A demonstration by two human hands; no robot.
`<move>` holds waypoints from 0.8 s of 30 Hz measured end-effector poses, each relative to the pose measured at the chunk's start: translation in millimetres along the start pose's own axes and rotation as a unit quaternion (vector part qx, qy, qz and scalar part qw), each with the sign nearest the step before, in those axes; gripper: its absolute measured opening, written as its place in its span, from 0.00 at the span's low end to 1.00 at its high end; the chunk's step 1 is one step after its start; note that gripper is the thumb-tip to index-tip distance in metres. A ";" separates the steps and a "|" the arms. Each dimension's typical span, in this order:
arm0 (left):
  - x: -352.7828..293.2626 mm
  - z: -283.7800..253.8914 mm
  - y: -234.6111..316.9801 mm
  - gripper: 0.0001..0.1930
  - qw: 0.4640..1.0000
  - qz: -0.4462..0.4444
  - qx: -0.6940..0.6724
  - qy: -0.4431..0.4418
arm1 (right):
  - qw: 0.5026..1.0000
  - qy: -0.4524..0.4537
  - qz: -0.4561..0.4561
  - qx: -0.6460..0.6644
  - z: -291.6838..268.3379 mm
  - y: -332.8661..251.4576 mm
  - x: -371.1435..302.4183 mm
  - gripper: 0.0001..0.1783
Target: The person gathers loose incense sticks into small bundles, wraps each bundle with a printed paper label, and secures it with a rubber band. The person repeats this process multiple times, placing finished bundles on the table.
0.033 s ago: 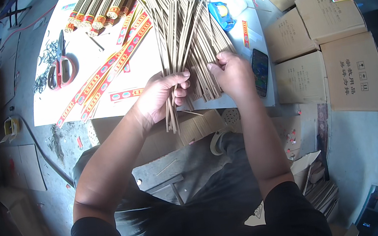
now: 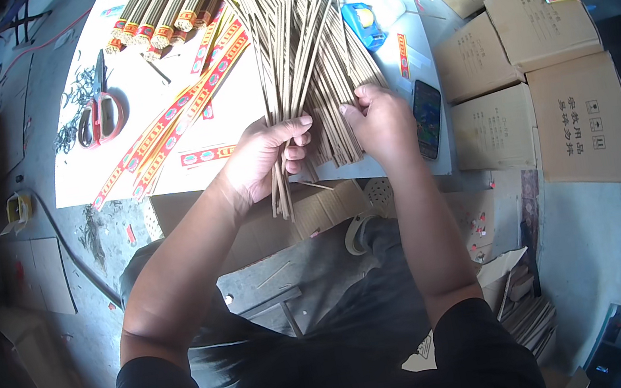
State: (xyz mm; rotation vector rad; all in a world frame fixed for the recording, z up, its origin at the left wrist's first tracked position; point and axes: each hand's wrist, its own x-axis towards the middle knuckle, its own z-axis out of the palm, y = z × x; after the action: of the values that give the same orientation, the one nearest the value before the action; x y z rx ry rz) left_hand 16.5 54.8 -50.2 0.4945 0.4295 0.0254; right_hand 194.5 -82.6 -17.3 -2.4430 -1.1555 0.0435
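Observation:
My left hand [image 2: 266, 157] is closed round a small bunch of thin brown incense sticks [image 2: 284, 199]. Their lower ends poke out below the fist, past the table's near edge, and their upper ends lean over a loose pile of incense sticks [image 2: 329, 115]. At the right side of that pile is my right hand [image 2: 387, 125], thumb and forefinger pinched on sticks there; how many it grips is hidden. Left of the pile, red and yellow printed paper strips [image 2: 189, 108] lie across the white table [image 2: 144, 98].
Banded incense bundles [image 2: 167, 14] lie at the far left, near red-handled scissors [image 2: 100, 117] and black rubber bands [image 2: 73, 109]. A blue tape dispenser [image 2: 364, 25] and a phone [image 2: 428, 118] are right of the pile. Cardboard boxes [image 2: 542, 23] stand on the right; an open carton [image 2: 274, 219] sits below the table edge.

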 end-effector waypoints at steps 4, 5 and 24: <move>-10.8 14.6 1.3 0.11 0.997 0.063 0.029 0.017 | 0.998 -0.051 0.046 0.012 -1.8 -0.2 5.0 0.15; -12.6 16.7 1.4 0.11 0.996 0.077 0.035 0.024 | 0.997 -0.055 0.046 0.013 -2.1 0.6 5.5 0.15; -6.4 8.8 3.3 0.07 0.983 0.159 0.015 0.088 | 0.997 -0.028 0.063 -0.031 -5.8 -19.6 4.0 0.23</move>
State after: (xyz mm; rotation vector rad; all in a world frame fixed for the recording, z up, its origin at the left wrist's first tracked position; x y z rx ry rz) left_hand 14.6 52.9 -39.2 0.5896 0.5211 0.3728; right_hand 184.0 -70.9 -3.6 -2.5814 -1.0392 0.1157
